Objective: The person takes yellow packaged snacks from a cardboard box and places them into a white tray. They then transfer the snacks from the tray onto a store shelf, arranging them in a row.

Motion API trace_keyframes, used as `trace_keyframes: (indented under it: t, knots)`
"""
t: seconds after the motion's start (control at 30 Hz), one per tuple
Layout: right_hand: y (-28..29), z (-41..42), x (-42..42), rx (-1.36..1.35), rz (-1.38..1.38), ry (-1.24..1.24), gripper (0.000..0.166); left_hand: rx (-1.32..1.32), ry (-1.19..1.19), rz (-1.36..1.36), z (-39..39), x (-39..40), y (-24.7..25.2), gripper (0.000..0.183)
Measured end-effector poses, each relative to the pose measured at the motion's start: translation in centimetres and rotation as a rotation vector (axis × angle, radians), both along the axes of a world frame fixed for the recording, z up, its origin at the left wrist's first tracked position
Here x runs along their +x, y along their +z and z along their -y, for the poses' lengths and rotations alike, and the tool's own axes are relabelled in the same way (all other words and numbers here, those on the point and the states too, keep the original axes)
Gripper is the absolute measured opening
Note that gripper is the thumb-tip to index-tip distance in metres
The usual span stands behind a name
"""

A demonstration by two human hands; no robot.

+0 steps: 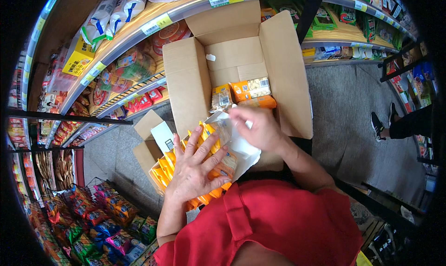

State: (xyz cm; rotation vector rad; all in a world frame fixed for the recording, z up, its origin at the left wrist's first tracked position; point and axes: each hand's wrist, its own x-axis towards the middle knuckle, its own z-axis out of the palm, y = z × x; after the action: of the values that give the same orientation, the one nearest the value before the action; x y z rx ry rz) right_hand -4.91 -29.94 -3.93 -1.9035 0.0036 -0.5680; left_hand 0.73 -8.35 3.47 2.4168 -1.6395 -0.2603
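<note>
My left hand (197, 165) lies flat with fingers spread over a row of orange snack packets (163, 170). The packets stand on edge in a small white-lined display box (247, 151), tilted at my lap. My right hand (259, 128), blurred by motion, is over the box's raised white edge with its fingers curled; whether it grips anything cannot be told. Just beyond is a large open cardboard carton (188, 77), its flaps spread. Inside lie an orange packet of pale nuts (251, 89), a browner packet (221, 98) and another orange packet (259, 102).
A torn white scrap (210, 57) is in the carton. A smaller open carton (148, 151) stands on the floor (108, 158) to the left. Shelves with price strips (156, 23) curve around ahead. A wire basket of snack bags (101, 227) sits lower left. A person's leg (407, 123) shows right.
</note>
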Motion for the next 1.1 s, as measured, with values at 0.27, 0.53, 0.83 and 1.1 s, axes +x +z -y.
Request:
trace_keyframes:
  t: [0.27,0.53,0.83,1.1]
  knots:
    - [-8.8,5.9,8.0,0.015,-0.556,-0.117,0.031,-0.019,-0.007,-0.017,0.0,0.0,0.1,0.062]
    - [-10.2,3.5,11.6,0.179,-0.839,-0.018,0.039,-0.003,0.010,-0.040,-0.1,0.1,0.0,0.062]
    - [-7.4,5.5,9.2,0.896,-0.230,0.045,0.043,0.024,0.001,-0.033,-0.1,0.2,0.1,0.064]
    - [0.3,7.4,5.0,0.867,0.021,0.060,0.050,-0.005,-0.002,-0.037,-0.1,0.3,0.0,0.064]
